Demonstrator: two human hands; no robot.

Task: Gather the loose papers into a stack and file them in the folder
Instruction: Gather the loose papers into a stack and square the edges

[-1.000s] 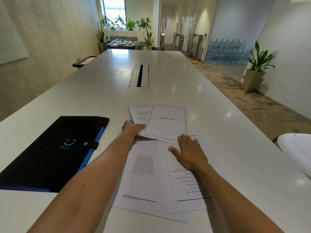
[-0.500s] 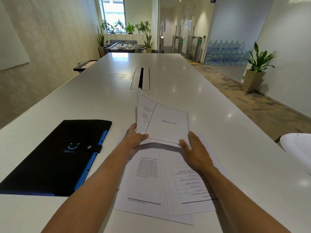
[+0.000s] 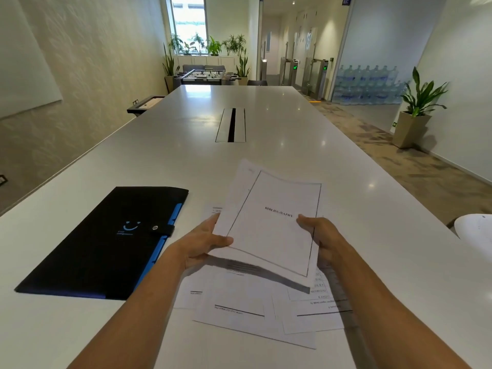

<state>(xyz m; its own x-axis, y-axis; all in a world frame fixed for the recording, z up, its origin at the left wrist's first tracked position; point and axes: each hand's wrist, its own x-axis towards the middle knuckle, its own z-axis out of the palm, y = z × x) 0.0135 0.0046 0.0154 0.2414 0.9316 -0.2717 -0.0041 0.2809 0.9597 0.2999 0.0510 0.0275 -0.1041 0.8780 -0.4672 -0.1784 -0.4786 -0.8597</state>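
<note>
White loose sheets (image 3: 255,315) lie fanned on the table (image 3: 359,198) nearest the person. Above them, the left hand (image 3: 202,242) pinches the lifted papers (image 3: 271,222) at nine o'clock, and the right hand (image 3: 319,235) grips them at three. Black and shut, the folder (image 3: 106,241) rests at ten o'clock, well apart.

- Folder (image 3: 106,243): black, blue edge tabs, light-blue smile mark, black snap strap.
- Papers (image 3: 274,225): white, black print, thin black border on top sheet.
- Surface (image 3: 186,145): plain glossy white.
</note>
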